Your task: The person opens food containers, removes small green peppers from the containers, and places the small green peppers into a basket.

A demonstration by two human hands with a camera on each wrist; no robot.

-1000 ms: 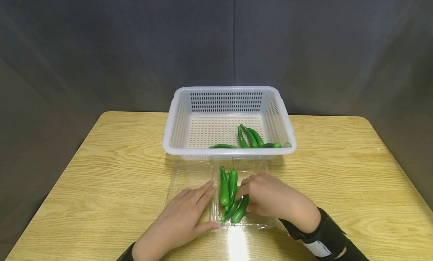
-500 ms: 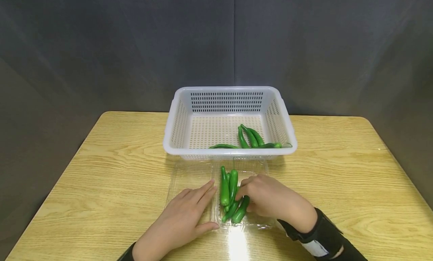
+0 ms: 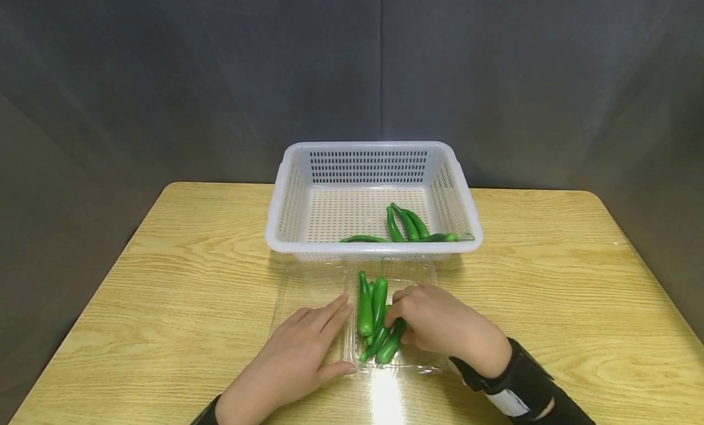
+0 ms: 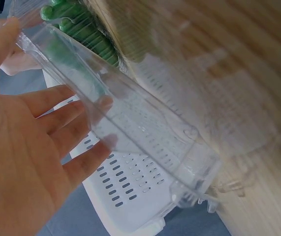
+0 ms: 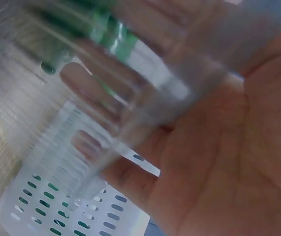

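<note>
In the head view a clear plastic clamshell box (image 3: 415, 269) lies opened out flat, its other half (image 3: 299, 281) to the left. Several green chili peppers (image 3: 365, 309) lie lengthwise in the right half. My right hand (image 3: 440, 324) reaches into that half, thumb and index finger around a green chili pepper (image 3: 388, 350) near the front. Its other fingers are mostly hidden in the head view. My left hand (image 3: 305, 345) rests over the left half with straight fingers near the hinge. Through the clear wall (image 4: 145, 128) in the left wrist view, some of its fingertips show.
Behind the box stands a white slotted plastic basket (image 3: 283, 192) with several green chili peppers (image 3: 404, 223) at its near right. Both stand on a wood-grain table (image 3: 165, 278). A dark grey partition (image 3: 220, 76) rises at the back.
The right wrist has shifted slightly to the left, while the fingers stay at the same pepper. The left hand and the basket have kept their places.
</note>
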